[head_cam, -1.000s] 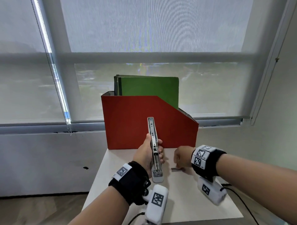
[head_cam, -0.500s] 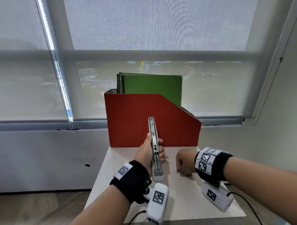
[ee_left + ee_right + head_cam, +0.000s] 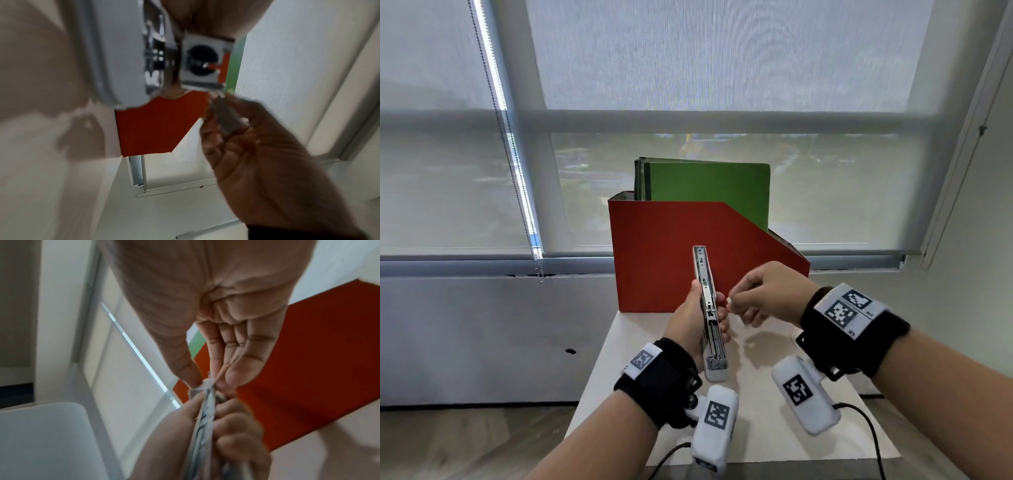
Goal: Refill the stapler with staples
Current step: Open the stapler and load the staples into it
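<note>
right hand (image 3: 763,294) rises from the table (image 3: 774,428), pinching staples (image 3: 226,120) mid-frame beside the left hand (image 3: 688,318)-gripped stapler (image 3: 710,318); a misaligned strip could jam.

A: What is the supporting surface?
B: A white worktop (image 3: 763,442), seen from above, set before a window wall.

A: What stands directly on it?
B: A red file box (image 3: 674,260) at the far edge, holding upright green folders (image 3: 709,185). The shadows of the hands fall on the bare surface.
</note>
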Available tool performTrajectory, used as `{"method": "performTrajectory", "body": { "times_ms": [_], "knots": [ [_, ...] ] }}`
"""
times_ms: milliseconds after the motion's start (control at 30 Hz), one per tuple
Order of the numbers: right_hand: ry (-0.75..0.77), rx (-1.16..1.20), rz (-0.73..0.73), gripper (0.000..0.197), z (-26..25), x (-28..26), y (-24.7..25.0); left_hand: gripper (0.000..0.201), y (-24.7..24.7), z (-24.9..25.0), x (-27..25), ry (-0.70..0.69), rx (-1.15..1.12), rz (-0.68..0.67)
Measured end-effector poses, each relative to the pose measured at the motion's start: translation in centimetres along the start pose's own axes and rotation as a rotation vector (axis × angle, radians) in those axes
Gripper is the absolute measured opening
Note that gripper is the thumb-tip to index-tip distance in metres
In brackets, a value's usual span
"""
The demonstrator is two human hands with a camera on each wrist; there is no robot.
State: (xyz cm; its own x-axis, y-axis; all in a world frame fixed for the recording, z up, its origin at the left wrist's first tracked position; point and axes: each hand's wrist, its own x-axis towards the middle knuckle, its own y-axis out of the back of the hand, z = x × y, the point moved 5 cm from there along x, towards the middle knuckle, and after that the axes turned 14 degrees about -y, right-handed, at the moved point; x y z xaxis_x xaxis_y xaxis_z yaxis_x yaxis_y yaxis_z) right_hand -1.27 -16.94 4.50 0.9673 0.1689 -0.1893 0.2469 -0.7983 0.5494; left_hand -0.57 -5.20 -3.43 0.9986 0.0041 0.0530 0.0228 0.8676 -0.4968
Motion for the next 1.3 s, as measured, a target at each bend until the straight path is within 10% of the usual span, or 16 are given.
{"method": "performTrajectory", "body": {
  "times_ms": [733, 1300],
  "knots": [
    [0.077, -0.329, 0.138, 0.014, -2.2, -1.6, -3.6, 0.053, 0.7, 1.7, -0.4, -0.035, 0.11, 0.147],
    [-0.059, 0.062, 0.083, 0.034, -1.4, 4.3, -0.3, 0.056, -1.5, 1.5, -2.7, 0.078, 0.019, -0.12]
  ]
}}
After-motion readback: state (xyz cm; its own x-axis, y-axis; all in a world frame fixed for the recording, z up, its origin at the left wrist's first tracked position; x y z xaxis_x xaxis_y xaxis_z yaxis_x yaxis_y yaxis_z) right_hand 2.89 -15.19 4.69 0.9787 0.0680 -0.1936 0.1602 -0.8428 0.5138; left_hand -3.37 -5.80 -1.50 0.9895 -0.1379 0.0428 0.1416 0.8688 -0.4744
